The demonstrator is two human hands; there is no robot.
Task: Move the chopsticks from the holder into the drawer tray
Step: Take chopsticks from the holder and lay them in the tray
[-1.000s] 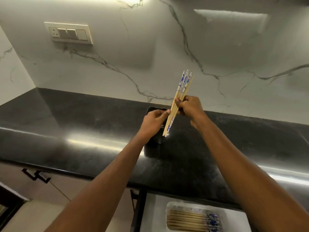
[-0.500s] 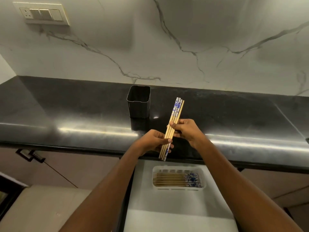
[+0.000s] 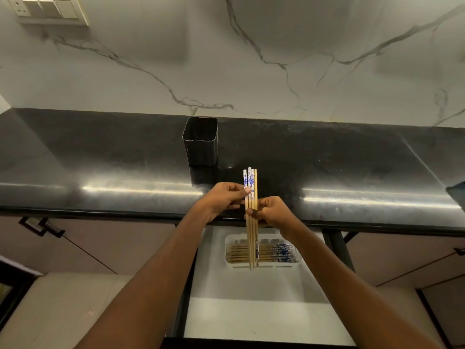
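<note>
Black countertop (image 3: 100,152) below a veined marble wall (image 3: 251,71), with the dark holder (image 3: 201,144) standing alone near the back and, so far as its shadowed mouth shows, holding nothing more.

Bundle of chopsticks (image 3: 251,197) no longer up beside the holder, as a second ago: now drawn back toward the body, straightened from a slant to nearly upright, and hanging across the counter's front edge (image 3: 125,212). Lower tips showing over the white tray (image 3: 229,241) in the open drawer (image 3: 251,311), though height above it hard to judge. Left hand (image 3: 221,197) pinching the blue-patterned tops with fingertips; right hand (image 3: 274,212) closed around the bundle at mid-length. One stick apparently reversed, patterned end down.

Meaning for the task: lift-out done, carry almost done, laying down not yet begun. Earlier chopsticks (image 3: 251,253) lying crosswise in the tray, patterned ends to the right, so probably a quarter turn needed to match them.

Room for moving: plenty of bare drawer floor in front of the tray and open air on both sides of the hands. Tight spots likely at the counter edge just above the drawer and at the tray's short end walls, with the sticks nearly filling its length.
</note>
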